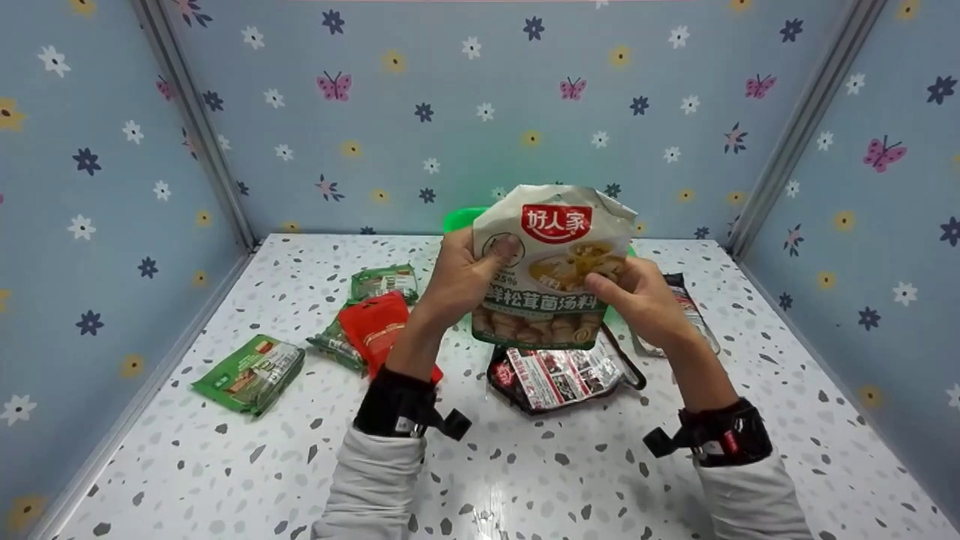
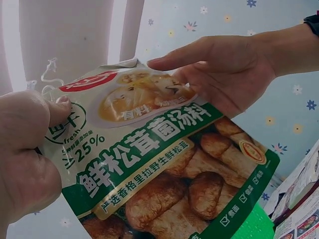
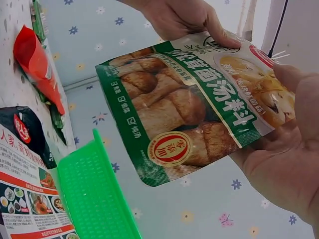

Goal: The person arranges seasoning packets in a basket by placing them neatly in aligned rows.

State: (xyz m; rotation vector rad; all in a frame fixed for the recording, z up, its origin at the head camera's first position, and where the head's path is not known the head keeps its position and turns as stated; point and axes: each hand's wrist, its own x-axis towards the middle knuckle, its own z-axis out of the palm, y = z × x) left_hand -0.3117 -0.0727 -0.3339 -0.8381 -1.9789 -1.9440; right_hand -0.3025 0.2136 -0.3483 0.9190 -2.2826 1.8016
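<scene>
Your left hand (image 1: 459,279) and right hand (image 1: 651,300) both pinch the matsutake soup-base pouch (image 1: 544,262) upright — green basket (image 1: 463,218) kinda peeking out behind.

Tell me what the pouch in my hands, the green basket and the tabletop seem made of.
Pouch: probably laminated plastic film with a soft sheen; its top creases. Green basket: likely moulded plastic, evenly coloured, with a perforated wall. Tabletop: smooth, glossy, terrazzo-like speckles with a bright reflection; stone or laminate, I can't tell.
</scene>
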